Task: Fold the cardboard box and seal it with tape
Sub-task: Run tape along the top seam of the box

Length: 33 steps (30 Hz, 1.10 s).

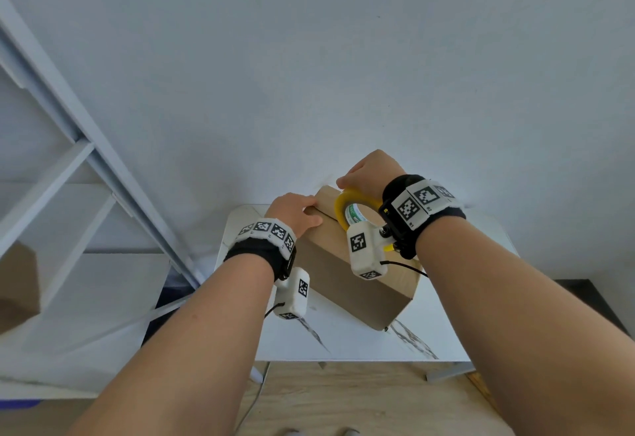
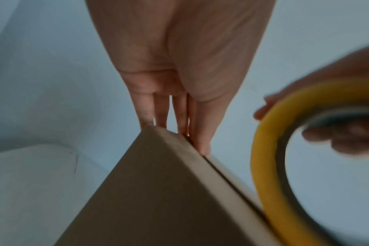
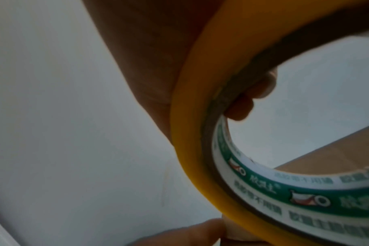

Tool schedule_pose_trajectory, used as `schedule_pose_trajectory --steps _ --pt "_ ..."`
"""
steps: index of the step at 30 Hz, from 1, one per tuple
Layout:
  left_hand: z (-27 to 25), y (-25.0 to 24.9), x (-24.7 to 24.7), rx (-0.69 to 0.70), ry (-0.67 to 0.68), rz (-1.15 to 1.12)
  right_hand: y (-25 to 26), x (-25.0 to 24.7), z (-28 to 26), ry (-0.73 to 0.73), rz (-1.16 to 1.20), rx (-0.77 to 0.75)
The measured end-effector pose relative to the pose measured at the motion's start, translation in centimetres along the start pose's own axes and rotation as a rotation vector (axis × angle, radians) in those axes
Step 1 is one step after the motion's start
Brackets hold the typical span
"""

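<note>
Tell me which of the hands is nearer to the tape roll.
Right. The right hand grips the tape roll itself, above the box; the left hand presses the box's far corner, beside the roll.

Both bare forearms wear black wristbands [image 1: 261,250] wrapped with white blocks bearing black square-code markers. A white camera pod [image 1: 364,252] with a thin black cable hangs under each wrist.

A white desk [image 1: 481,315] with dark marble-like streaks stands against a pale wall [image 1: 309,57]. At nine o'clock is a white shelf frame [image 1: 68,167], with something brown, maybe cardboard [image 1: 17,284], on it. A wooden floor [image 1: 360,401] lies at six o'clock.
</note>
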<state>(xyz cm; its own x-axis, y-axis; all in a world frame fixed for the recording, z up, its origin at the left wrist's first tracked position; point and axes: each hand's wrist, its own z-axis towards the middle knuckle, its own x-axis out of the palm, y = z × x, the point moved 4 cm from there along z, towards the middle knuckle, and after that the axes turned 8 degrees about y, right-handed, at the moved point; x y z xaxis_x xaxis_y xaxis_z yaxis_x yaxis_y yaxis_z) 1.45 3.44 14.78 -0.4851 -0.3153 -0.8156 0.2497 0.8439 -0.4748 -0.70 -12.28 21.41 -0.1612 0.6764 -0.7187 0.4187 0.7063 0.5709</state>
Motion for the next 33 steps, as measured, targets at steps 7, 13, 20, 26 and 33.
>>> schedule_pose_trajectory --steps 7,13,20,26,33 --pt "-0.3 0.4 -3.3 0.018 -0.099 -0.519 0.9 0.8 0.3 0.007 -0.16 -0.01" --pt "-0.5 -0.4 -4.0 0.024 -0.002 -0.602 1.2 1.1 0.8 -0.019 -0.196 0.0" --pt "-0.2 0.5 -3.8 0.003 -0.058 -0.574 1.4 0.9 0.2 -0.002 -0.229 -0.017" --pt "0.4 -0.1 -3.6 -0.034 -0.074 -0.669 1.5 0.6 -0.1 0.009 -0.297 -0.07" --pt "0.3 -0.2 -3.1 -0.063 -0.073 -0.623 1.2 0.1 -0.9 0.012 -0.208 -0.053"
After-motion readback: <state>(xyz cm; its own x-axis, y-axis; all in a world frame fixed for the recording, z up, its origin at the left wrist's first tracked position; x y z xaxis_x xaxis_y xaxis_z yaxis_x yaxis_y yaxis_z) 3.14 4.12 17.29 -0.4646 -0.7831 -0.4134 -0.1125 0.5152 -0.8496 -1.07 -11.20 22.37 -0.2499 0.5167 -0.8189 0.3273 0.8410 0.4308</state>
